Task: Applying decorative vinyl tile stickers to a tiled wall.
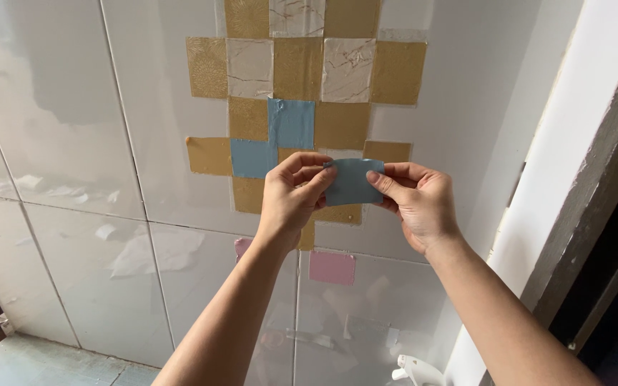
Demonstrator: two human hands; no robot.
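A glossy white tiled wall point(73, 143) carried a patchwork of gold, marbled and blue squares point(302, 93). Before it, the left hand point(291, 196) and right hand point(416, 200) each pinched an edge of a small, matte blue square sticker point(350, 182).

- The left hand point(291, 196) and right hand point(415, 204) cover the gold squares point(337, 214) behind them.
- The blue sticker point(352, 182) hides the wall patch behind it.
- The top edge cuts off the upper squares point(296, 16).
- A white object point(415, 372) is cropped at the bottom edge.
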